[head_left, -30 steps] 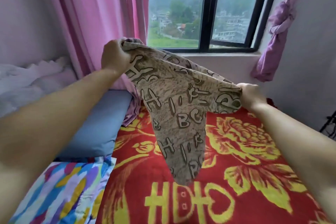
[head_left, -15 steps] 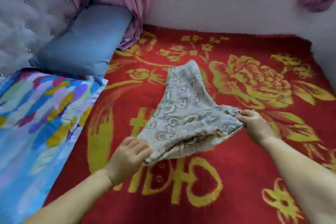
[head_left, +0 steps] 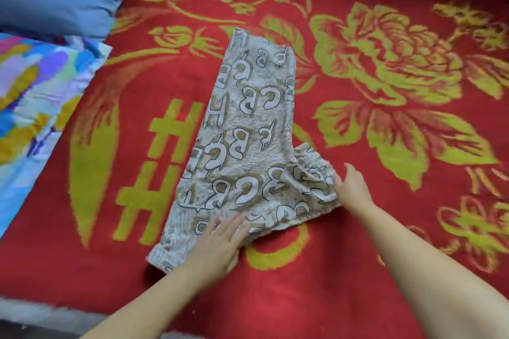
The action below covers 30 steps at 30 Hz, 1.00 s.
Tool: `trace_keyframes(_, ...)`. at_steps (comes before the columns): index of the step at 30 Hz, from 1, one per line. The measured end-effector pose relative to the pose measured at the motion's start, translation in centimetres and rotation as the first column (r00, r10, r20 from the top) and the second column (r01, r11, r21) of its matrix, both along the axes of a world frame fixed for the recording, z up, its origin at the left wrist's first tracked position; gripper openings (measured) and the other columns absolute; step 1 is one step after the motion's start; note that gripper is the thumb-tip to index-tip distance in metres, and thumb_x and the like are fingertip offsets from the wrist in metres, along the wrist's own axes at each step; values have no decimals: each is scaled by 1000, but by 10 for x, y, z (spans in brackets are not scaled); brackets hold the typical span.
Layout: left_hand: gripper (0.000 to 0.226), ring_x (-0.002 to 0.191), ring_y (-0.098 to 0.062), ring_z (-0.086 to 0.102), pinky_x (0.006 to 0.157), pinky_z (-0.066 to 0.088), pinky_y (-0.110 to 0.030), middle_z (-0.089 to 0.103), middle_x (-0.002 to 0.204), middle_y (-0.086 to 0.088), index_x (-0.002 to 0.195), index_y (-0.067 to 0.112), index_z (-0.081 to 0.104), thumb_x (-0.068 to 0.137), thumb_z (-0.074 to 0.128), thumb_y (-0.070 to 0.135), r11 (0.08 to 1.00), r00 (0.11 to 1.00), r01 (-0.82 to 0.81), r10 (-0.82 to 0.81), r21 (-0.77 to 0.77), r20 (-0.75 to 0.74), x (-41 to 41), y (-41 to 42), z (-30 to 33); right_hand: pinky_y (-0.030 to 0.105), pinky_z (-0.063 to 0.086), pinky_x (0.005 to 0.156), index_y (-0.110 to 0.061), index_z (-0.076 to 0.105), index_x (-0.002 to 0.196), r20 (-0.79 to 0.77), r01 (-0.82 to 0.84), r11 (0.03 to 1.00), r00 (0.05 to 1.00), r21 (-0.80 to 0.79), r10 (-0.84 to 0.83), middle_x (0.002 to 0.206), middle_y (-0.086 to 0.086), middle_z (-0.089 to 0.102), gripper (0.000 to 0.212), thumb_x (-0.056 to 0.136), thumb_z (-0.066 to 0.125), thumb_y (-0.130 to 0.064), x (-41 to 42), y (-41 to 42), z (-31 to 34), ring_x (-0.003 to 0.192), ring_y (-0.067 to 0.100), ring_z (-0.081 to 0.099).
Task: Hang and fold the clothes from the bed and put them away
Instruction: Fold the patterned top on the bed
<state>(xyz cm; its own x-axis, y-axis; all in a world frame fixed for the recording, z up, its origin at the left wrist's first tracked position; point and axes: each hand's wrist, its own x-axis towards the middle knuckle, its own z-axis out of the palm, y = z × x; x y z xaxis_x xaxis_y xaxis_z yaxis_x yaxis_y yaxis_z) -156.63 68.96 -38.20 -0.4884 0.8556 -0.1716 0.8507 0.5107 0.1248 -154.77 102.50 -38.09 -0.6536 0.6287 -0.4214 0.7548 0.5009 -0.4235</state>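
beige lettered garment [head_left: 249, 143] on red blanket [head_left: 358, 270], left hand [head_left: 220, 239] flat, right hand [head_left: 351, 187] at edge

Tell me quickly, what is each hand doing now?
Left hand: open, fingers flat on the letter-print garment.
Right hand: open, touching the garment's right edge.

Soft, even daylight falls on the red blanket [head_left: 358, 242], its colours saturated, with no glare. Only a faint shadow shows on the blanket under the near hem of the patterned garment [head_left: 248, 129]. Detail is slightly smeared and blocky throughout. Toward the blanket's edges the wide lens bends the scene, and both forearms bulge large
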Motion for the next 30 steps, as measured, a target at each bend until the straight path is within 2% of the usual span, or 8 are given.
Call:
trace_keyframes(3,63,135,-21,43,105,36,-57,44,146,-4,136,24,53,79,61,50,998,998,-47,46,-46,-31,-7,71,-10,43,34,103,1,30,144,52,152,984,988,-95,-147,143,24,40,64,98,44,-42,-19,3,-25,132,38,39)
trace_keyframes(7,68,143,-20,-24,109,-13,-62,-26,154,1,151,30,-8,97,20,60,958,969,-128,176,-257,171,-14,115,-50,38,40,83,-3,52,117,126,69,997,990,-26,-65,121,22,59,41,96,48,-38,-18,5,-50,114,39,53)
trace_keyframes(11,71,134,-18,-39,106,-21,-63,-38,148,3,146,29,-24,96,13,62,920,933,-56,187,-389,307,-6,116,-72,38,34,68,-11,53,89,35,72,991,996,115,-76,101,21,63,22,98,45,-30,5,10,-62,96,38,57)
trace_keyframes(17,70,135,-15,-38,106,-25,-58,-34,152,4,150,29,-17,97,17,60,940,877,-5,168,-341,450,-13,105,-60,38,32,68,-6,48,94,-2,92,996,996,-6,-92,94,20,59,23,101,38,-26,-5,2,-40,95,39,55)
trace_keyframes(21,69,133,-12,-39,107,-27,-52,-29,155,4,152,28,-11,98,21,57,977,841,-50,153,-208,519,-14,98,-63,27,25,50,-20,35,74,-311,-79,997,948,-20,69,60,-1,41,28,100,44,-24,-39,-24,7,57,16,43)
trace_keyframes(24,70,143,-15,-25,113,-23,-43,-14,160,-1,153,21,0,99,27,54,991,843,-102,132,-86,522,-9,86,-61,19,27,43,-29,33,71,-432,-251,966,880,-66,199,55,-7,38,33,100,47,-25,-82,-78,28,43,3,38)
trace_keyframes(27,54,143,-23,16,118,10,-40,27,152,-7,140,18,38,97,36,50,989,800,-135,148,-65,582,-9,64,-49,16,40,51,-19,51,93,-267,-359,882,921,-305,283,78,-4,57,22,101,43,-37,-116,-138,23,59,-1,56)
trace_keyframes(30,37,103,-29,55,87,45,-39,60,108,-11,108,8,62,95,40,35,971,836,-186,77,149,543,-24,28,-28,37,49,73,-9,59,106,-286,-350,925,910,-147,299,93,4,65,32,103,36,-32,-121,-167,14,88,23,64)
